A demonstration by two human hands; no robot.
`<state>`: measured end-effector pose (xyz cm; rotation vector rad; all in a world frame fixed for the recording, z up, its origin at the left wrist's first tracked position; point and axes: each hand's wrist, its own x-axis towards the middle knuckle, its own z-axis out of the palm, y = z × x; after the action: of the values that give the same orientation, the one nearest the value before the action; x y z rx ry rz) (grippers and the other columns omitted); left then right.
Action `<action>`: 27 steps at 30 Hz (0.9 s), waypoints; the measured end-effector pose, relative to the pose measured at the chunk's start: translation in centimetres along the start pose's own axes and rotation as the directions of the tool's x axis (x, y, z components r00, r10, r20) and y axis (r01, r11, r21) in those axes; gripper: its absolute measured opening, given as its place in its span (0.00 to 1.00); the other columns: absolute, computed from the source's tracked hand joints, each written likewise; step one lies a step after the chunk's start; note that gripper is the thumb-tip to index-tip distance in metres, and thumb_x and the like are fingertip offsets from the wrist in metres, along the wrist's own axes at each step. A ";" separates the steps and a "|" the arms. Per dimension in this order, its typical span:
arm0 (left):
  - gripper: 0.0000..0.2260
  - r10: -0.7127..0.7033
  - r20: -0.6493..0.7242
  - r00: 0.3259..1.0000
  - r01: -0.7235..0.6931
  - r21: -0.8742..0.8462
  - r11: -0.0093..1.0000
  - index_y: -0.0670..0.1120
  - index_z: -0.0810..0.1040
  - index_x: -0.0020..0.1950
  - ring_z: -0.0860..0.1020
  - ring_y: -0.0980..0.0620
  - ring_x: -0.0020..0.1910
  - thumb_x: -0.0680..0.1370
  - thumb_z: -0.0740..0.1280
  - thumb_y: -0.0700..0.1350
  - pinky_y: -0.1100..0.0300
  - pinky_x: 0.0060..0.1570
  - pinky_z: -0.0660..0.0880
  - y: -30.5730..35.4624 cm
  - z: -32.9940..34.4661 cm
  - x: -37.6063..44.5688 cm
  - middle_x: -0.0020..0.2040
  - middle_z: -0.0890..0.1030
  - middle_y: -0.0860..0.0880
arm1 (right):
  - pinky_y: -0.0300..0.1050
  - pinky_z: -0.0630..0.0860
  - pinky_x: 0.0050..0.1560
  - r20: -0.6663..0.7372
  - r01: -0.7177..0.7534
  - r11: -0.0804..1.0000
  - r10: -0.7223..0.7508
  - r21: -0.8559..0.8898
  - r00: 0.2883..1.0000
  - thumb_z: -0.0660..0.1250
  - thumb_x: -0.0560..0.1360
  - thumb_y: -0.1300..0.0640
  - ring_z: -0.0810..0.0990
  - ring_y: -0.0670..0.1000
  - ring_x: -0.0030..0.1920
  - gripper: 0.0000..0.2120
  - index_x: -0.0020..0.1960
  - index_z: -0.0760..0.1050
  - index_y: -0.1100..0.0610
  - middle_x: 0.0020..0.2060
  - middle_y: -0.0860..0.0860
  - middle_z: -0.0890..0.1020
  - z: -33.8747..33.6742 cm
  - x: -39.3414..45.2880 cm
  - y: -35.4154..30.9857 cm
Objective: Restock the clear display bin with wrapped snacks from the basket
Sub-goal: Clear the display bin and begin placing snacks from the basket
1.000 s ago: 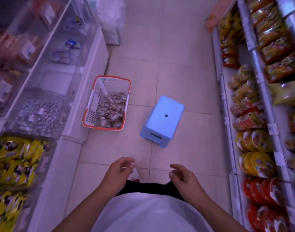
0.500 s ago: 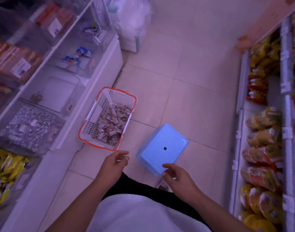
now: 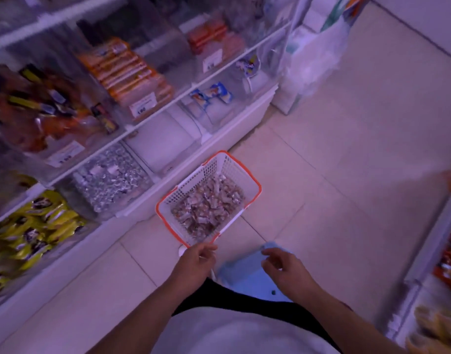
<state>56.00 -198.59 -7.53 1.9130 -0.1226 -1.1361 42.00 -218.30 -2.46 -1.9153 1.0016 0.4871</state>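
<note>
A white basket [image 3: 244, 175] with an orange rim sits on the tiled floor [image 3: 347, 149], just beside the base of the left-hand shelving, and holds a heap of wrapped snacks [image 3: 206, 205] that covers its bottom. The clear display bin [image 3: 163, 146] on the lowest shelf, directly above and behind the basket, shows a pale interior; the neighbouring bin [image 3: 109, 180] to its left is full of silvery wrapped pieces. The left hand [image 3: 196, 261] hangs at the basket's near corner, fingers loosely curled with nothing in them; whether it touches the rim cannot be told. The right hand [image 3: 283, 264] hovers over a blue stool [image 3: 247, 279] close to the person's legs, fingers relaxed and slightly bent, holding nothing. Yellow packets [image 3: 35, 226] fill a lower bin at the far left.
</note>
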 end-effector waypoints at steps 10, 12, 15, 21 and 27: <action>0.07 -0.096 -0.191 0.977 0.108 0.054 0.993 0.54 0.79 0.51 0.82 0.50 0.48 0.75 0.68 0.45 0.56 0.52 0.77 -0.7 -6.2 12.8 0.48 0.84 0.51 | 0.37 0.73 0.48 0.265 0.129 0.914 -0.025 -0.386 0.964 0.67 0.75 0.56 0.81 0.49 0.43 0.16 0.62 0.78 0.53 0.41 0.47 0.81 0.7 17.3 -5.9; 0.11 -0.114 -0.248 0.962 0.135 0.069 0.988 0.55 0.79 0.52 0.82 0.50 0.49 0.71 0.65 0.51 0.55 0.53 0.78 -3.0 -5.8 17.5 0.50 0.84 0.52 | 0.40 0.74 0.51 0.310 0.168 0.877 -0.023 -0.451 0.950 0.68 0.74 0.56 0.82 0.50 0.46 0.17 0.64 0.77 0.52 0.43 0.48 0.82 2.1 22.9 -4.4; 0.14 -0.105 -0.346 0.932 0.168 0.157 0.973 0.52 0.79 0.58 0.82 0.46 0.52 0.74 0.64 0.50 0.52 0.53 0.77 -10.2 -3.2 27.7 0.53 0.84 0.48 | 0.46 0.72 0.61 0.429 0.335 0.770 -0.088 -0.544 0.899 0.68 0.76 0.53 0.81 0.53 0.55 0.22 0.69 0.73 0.54 0.52 0.51 0.82 6.7 35.5 0.2; 0.21 -0.160 -0.376 0.913 0.294 0.331 0.897 0.52 0.70 0.70 0.79 0.44 0.57 0.77 0.64 0.51 0.55 0.54 0.76 -24.9 3.8 43.5 0.68 0.75 0.44 | 0.52 0.72 0.65 0.610 0.605 0.515 -0.187 -0.607 0.770 0.65 0.76 0.51 0.74 0.62 0.66 0.27 0.74 0.67 0.54 0.66 0.61 0.75 19.4 56.1 7.5; 0.26 0.033 -0.305 0.952 0.224 0.762 0.607 0.56 0.57 0.78 0.64 0.41 0.73 0.81 0.57 0.58 0.46 0.64 0.71 -32.3 7.7 50.6 0.81 0.52 0.46 | 0.57 0.66 0.68 0.399 0.460 0.638 -0.250 -0.617 0.882 0.66 0.73 0.39 0.64 0.68 0.71 0.41 0.78 0.55 0.57 0.72 0.70 0.62 29.2 63.5 13.1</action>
<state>68.79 -208.19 -65.85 2.9064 -0.4282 -0.9060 70.98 -225.66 -66.96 -2.5449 0.2003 0.9689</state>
